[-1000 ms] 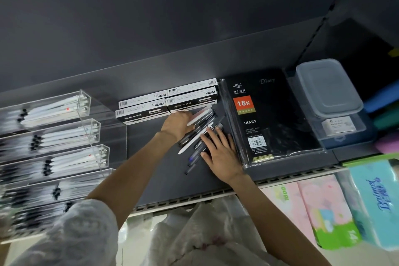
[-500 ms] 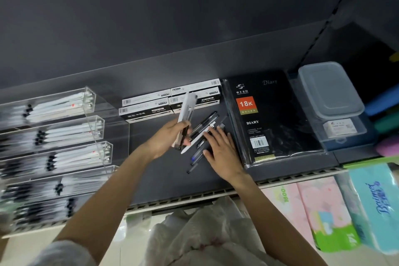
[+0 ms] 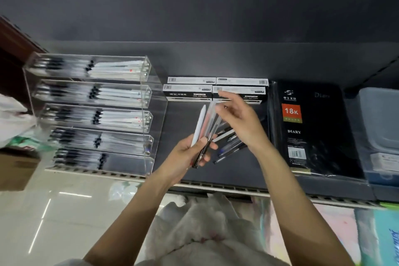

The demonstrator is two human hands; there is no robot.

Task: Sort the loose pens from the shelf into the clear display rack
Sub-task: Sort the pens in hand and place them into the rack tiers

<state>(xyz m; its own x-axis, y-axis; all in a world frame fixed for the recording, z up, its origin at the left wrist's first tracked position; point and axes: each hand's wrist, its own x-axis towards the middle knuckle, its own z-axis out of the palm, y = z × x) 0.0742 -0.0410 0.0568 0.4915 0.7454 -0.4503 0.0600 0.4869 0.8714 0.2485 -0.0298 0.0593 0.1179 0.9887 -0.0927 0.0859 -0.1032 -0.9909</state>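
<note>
The dark grey shelf (image 3: 216, 62) now shows the whole clear acrylic tiered display rack (image 3: 95, 112) at left, as the view has swung that way. The left hand (image 3: 190, 155) has drawn back, gripping a fanned bunch of white and clear pens (image 3: 205, 125). The right hand (image 3: 239, 121) has lifted off the loose pens (image 3: 228, 144), fingers spread, touching the bunch's tips.

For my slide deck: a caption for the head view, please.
Left hand grips pens beside the clear rack; right hand reaches in.
</note>
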